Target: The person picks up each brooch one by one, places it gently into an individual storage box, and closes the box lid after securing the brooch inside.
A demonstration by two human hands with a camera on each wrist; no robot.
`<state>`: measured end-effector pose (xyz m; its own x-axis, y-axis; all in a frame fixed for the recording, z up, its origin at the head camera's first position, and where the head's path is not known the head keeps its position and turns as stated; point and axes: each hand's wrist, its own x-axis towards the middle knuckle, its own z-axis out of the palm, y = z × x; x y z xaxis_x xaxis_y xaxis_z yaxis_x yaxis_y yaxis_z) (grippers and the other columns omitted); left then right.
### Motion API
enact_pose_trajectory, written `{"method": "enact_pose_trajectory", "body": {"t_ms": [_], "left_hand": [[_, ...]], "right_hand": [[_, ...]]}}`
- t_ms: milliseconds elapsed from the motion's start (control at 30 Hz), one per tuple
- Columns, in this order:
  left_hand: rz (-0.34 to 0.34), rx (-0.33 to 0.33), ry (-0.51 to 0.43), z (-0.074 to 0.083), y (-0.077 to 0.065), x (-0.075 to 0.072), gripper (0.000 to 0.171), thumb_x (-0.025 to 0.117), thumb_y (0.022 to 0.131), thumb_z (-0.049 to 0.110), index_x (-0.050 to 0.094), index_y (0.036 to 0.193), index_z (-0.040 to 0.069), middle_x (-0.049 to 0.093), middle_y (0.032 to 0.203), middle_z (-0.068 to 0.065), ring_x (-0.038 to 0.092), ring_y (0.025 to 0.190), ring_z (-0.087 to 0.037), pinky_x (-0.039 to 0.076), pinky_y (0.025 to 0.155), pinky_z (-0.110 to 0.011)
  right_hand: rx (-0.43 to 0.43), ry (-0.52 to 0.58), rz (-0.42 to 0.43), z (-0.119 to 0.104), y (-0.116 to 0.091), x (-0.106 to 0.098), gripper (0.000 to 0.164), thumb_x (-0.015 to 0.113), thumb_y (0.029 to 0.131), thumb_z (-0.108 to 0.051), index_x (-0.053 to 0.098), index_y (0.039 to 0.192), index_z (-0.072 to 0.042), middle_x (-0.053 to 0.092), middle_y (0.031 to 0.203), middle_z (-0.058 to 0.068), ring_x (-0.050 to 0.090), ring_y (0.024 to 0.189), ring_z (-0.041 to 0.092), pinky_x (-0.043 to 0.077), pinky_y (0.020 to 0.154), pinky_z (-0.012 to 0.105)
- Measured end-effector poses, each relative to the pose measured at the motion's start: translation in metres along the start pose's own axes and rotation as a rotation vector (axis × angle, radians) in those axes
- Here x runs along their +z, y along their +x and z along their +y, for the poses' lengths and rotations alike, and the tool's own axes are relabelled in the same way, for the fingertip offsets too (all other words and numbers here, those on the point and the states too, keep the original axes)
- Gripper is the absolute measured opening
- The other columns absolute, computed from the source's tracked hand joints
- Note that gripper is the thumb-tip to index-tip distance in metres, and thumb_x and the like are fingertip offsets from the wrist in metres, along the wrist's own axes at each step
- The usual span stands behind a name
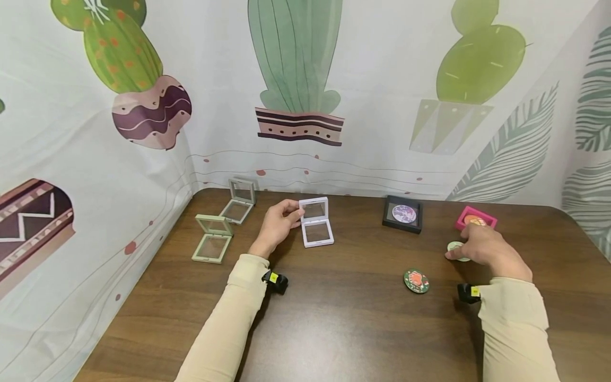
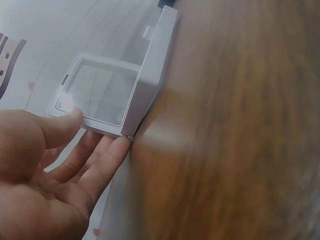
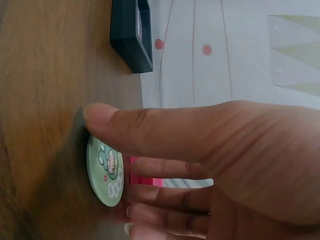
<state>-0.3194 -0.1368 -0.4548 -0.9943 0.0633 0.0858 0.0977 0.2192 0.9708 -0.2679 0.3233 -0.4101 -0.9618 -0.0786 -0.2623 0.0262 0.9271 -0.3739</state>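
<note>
My left hand point(image 1: 278, 225) pinches the raised lid of a pale lilac display case point(image 1: 317, 234) with clear windows. In the left wrist view its thumb lies on the frame of the lid point(image 2: 97, 95), with the fingers behind and below. The case stands open on the table, hinged side away from me. My right hand point(image 1: 491, 249) reaches over a round pale-green badge point(image 3: 106, 175) with a cartoon print. The thumb overlaps the badge's edge in the right wrist view, and the fingers extend along its far side. Part of the badge is hidden under the hand.
Two more open cases, light green point(image 1: 211, 248) and grey point(image 1: 237, 211), stand at the left. A black case point(image 1: 402, 228) holds a purple round badge point(image 1: 404, 214). Behind my right hand sits a pink case point(image 1: 490, 220) with an orange piece. A dark-green badge point(image 1: 416, 281) lies nearer.
</note>
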Motion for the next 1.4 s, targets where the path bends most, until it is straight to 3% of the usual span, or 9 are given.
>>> {"method": "enact_pose_trajectory", "body": {"t_ms": [267,433,567,733,967,1200,1400], "left_hand": [[0.003,0.004,0.003,-0.002,0.001,0.001,0.024,0.065,0.105,0.002,0.066,0.124,-0.012,0.067,0.116,-0.021,0.068,0.113,-0.033,0.060,0.094,-0.038],[0.002,0.009,0.010,-0.002,0.001,0.001,0.023,0.065,0.105,0.002,0.066,0.123,-0.012,0.067,0.115,-0.021,0.068,0.114,-0.034,0.060,0.094,-0.039],[0.002,0.009,0.011,-0.004,0.002,0.000,0.020,0.065,0.105,0.003,0.067,0.121,-0.010,0.066,0.115,-0.021,0.068,0.114,-0.034,0.060,0.094,-0.038],[0.002,0.011,0.008,-0.004,0.003,0.000,0.020,0.065,0.105,0.002,0.067,0.121,-0.010,0.066,0.115,-0.020,0.067,0.113,-0.033,0.060,0.094,-0.038],[0.002,0.012,0.008,-0.004,0.003,0.001,0.020,0.065,0.105,0.002,0.066,0.121,-0.010,0.066,0.115,-0.020,0.067,0.113,-0.033,0.060,0.094,-0.038],[-0.004,0.012,0.006,-0.005,0.003,0.001,0.021,0.065,0.105,0.003,0.067,0.122,-0.010,0.066,0.115,-0.021,0.067,0.114,-0.034,0.060,0.094,-0.038],[-0.007,0.003,0.003,-0.004,0.003,0.000,0.024,0.065,0.106,0.003,0.065,0.125,-0.011,0.066,0.116,-0.021,0.067,0.115,-0.034,0.060,0.095,-0.038]], "right_hand": [[0.031,-0.007,-0.046,0.001,-0.001,-0.002,0.067,0.088,0.083,-0.029,0.058,0.113,0.023,0.064,0.090,0.023,0.057,0.083,0.040,0.053,0.075,0.054],[0.032,-0.008,-0.058,-0.002,-0.001,-0.001,0.045,0.086,0.085,-0.029,0.066,0.092,0.010,0.059,0.076,0.012,0.054,0.075,0.031,0.050,0.067,0.045],[0.041,-0.020,-0.065,-0.004,-0.002,-0.002,0.037,0.084,0.086,-0.029,0.067,0.083,0.004,0.056,0.072,0.008,0.052,0.073,0.028,0.049,0.067,0.043],[0.063,-0.026,-0.075,-0.007,-0.006,-0.004,0.042,0.084,0.087,-0.030,0.064,0.087,0.008,0.058,0.077,0.013,0.054,0.076,0.032,0.052,0.070,0.049],[0.158,-0.031,-0.108,-0.008,-0.006,-0.007,0.054,0.089,0.082,-0.034,0.067,0.093,0.014,0.065,0.089,0.026,0.061,0.090,0.046,0.054,0.084,0.067],[0.190,-0.011,-0.097,-0.010,-0.005,-0.006,0.064,0.086,0.084,-0.035,0.060,0.102,0.020,0.063,0.094,0.031,0.061,0.092,0.049,0.053,0.086,0.069],[0.162,-0.020,-0.067,-0.019,-0.010,-0.005,0.049,0.076,0.090,-0.031,0.060,0.093,0.016,0.060,0.087,0.027,0.060,0.084,0.045,0.055,0.081,0.064]]}}
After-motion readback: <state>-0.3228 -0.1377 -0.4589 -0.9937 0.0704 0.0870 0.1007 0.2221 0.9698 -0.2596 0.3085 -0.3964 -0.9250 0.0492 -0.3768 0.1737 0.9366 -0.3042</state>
